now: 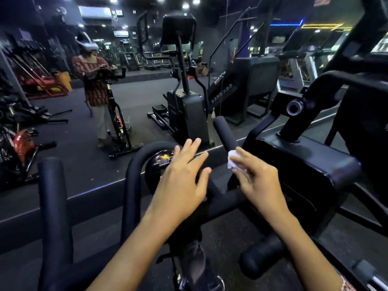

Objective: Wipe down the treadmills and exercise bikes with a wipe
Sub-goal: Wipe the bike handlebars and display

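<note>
The white wipe (233,162) is a small, crumpled ball in the middle of the picture, a bit to the right. It sits against the bottom of the padded black bar (223,133) that sticks up from the bike's handlebars (134,171).

The wipe is balled up tight, so it may clean only a thin stripe and miss the far side of the bar. You hold it by just a little bit, so it could slip out of your fingertips if you rub hard.

Your right hand (258,181) is partly closed. The thumb and first fingers pinch the wipe, and the other fingers are loosely bent. Your left hand (184,177) is wide open, with straight, spread fingers, and it holds nothing. It is over the round black part (161,162) with the yellow picture. I cannot tell if it touches it.

A big black machine (304,164) stands close on the right. In the upper left, a mirror (63,127) shows a person standing at a bike.
</note>
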The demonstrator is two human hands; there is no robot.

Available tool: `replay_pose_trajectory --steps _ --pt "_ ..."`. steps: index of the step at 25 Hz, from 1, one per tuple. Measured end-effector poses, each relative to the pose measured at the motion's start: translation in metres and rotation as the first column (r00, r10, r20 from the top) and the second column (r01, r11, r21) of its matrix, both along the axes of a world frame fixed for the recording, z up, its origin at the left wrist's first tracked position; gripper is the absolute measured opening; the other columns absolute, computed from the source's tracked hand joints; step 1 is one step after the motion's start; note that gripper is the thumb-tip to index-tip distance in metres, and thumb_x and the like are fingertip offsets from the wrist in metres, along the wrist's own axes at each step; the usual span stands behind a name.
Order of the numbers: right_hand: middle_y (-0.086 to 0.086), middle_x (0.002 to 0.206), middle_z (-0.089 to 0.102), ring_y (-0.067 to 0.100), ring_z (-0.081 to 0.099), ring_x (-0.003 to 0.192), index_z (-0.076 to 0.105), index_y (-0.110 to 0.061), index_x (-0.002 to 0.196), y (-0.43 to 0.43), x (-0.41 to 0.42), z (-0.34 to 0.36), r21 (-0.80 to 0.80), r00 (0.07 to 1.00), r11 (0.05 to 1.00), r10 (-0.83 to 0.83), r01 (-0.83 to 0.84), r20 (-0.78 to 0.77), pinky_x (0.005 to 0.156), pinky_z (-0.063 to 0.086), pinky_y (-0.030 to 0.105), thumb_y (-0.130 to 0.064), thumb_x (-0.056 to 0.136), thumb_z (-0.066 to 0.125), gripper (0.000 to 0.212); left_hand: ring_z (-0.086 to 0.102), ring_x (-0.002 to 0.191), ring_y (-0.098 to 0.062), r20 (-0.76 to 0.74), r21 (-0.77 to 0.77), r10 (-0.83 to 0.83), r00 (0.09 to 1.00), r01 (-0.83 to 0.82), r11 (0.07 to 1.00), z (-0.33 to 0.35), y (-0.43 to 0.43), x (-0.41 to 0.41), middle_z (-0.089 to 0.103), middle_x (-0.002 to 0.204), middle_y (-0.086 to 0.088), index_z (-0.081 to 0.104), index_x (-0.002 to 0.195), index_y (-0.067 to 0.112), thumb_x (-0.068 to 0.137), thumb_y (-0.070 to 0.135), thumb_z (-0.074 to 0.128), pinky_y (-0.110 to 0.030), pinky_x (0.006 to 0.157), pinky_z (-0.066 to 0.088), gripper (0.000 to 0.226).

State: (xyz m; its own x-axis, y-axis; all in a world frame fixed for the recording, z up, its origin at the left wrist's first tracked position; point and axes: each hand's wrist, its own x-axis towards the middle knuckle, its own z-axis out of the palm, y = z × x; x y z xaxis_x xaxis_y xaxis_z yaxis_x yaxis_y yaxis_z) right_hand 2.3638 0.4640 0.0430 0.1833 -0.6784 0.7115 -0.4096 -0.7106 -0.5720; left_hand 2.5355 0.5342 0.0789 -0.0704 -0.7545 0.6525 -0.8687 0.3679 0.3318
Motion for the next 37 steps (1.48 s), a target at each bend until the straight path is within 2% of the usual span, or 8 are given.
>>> replay_pose_trajectory --steps 4,9,13,16,21,27,31,37 --pt "0.016 0.122 0.063 0.025 0.057 0.120 0.066 0.001 0.115 -0.061 -0.033 0.011 0.139 0.997 0.988 -0.078 0.074 0.028 0.102 0.042 0.024 0.002 0.086 0.066 0.029 0.046 0.129 -0.017 -0.489 0.205 0.119 0.864 -0.019 0.979 0.024 -0.069 -0.062 0.051 0.139 -0.006 0.062 0.124 0.013 0.091 0.020 0.062 -0.015 0.102 0.026 0.035" --pt "0.024 0.133 0.053 0.028 0.045 0.128 0.056 0.009 0.125 -0.140 0.004 0.036 -0.029 0.994 1.000 -0.014 0.011 -0.107 0.107 0.026 0.021 -0.007 0.092 0.057 0.036 0.049 0.070 -0.009 -0.957 0.241 0.232 0.173 0.032 0.970 0.033 -0.155 -0.080 0.056 0.077 0.004 0.058 0.080 0.017 0.097 0.019 0.050 -0.020 0.061 0.040 0.019" --pt "0.025 0.134 0.052 0.040 0.046 0.129 0.056 0.010 0.125 -0.177 0.044 0.022 -0.143 0.912 0.974 0.107 -0.176 -0.395 0.105 0.041 0.047 -0.004 0.095 0.047 0.035 0.052 0.064 -0.011 -0.965 0.232 0.237 -0.111 0.055 0.971 0.031 -0.185 -0.069 0.058 0.074 -0.001 0.058 0.077 0.013 0.100 0.021 0.044 -0.024 0.058 0.040 0.028" --pt "0.014 0.132 0.056 0.031 0.049 0.128 0.061 0.003 0.118 -0.173 0.022 0.012 -0.239 0.877 0.926 0.160 -0.292 -0.452 0.080 0.056 0.047 -0.010 0.093 0.042 0.034 0.057 0.072 -0.012 -0.958 0.245 0.259 -0.124 0.116 0.962 0.025 -0.188 -0.065 0.063 0.080 -0.001 0.062 0.086 0.012 0.101 0.026 0.043 -0.023 0.060 0.043 0.028" --pt "0.007 0.117 0.068 0.015 0.052 0.124 0.070 0.000 0.098 -0.147 -0.030 0.006 -0.094 0.790 0.857 0.419 -0.507 -0.448 0.102 0.044 0.030 -0.007 0.091 0.053 0.020 0.050 0.122 -0.028 -0.920 0.207 0.288 -0.265 0.295 0.933 0.022 -0.182 -0.050 0.057 0.126 -0.015 0.057 0.122 0.000 0.099 0.041 0.037 -0.037 0.104 0.039 0.051" --pt "0.006 0.096 0.070 0.010 0.065 0.095 0.069 0.003 0.101 -0.185 0.037 0.038 0.042 0.983 0.983 0.180 -0.178 -0.035 0.086 0.037 0.002 -0.018 0.095 0.049 0.029 0.054 0.118 -0.031 -0.905 0.178 0.270 -0.330 0.282 0.943 0.022 -0.184 -0.050 0.060 0.124 -0.020 0.058 0.121 -0.003 0.098 0.044 0.037 -0.038 0.104 0.041 0.056" --pt "-0.002 0.066 0.069 -0.009 0.047 0.056 0.070 -0.013 0.072 -0.153 0.008 0.017 0.248 0.997 0.966 0.073 -0.070 -0.004 0.056 0.039 0.021 -0.014 0.095 0.057 0.027 0.055 0.118 -0.029 -0.910 0.181 0.254 -0.329 0.237 0.955 0.019 -0.186 -0.052 0.059 0.125 -0.019 0.058 0.123 -0.002 0.098 0.041 0.038 -0.038 0.106 0.040 0.053" --pt "0.008 0.111 0.070 0.017 0.064 0.104 0.066 -0.004 0.114 -0.156 0.006 0.036 0.168 0.989 0.981 0.116 -0.100 -0.093 0.087 0.045 0.017 -0.032 0.093 0.050 0.039 0.055 0.118 -0.028 -0.908 0.179 0.257 -0.331 0.247 0.952 0.018 -0.185 -0.054 0.060 0.124 -0.018 0.060 0.117 0.000 0.100 0.038 0.035 -0.035 0.103 0.041 0.049"
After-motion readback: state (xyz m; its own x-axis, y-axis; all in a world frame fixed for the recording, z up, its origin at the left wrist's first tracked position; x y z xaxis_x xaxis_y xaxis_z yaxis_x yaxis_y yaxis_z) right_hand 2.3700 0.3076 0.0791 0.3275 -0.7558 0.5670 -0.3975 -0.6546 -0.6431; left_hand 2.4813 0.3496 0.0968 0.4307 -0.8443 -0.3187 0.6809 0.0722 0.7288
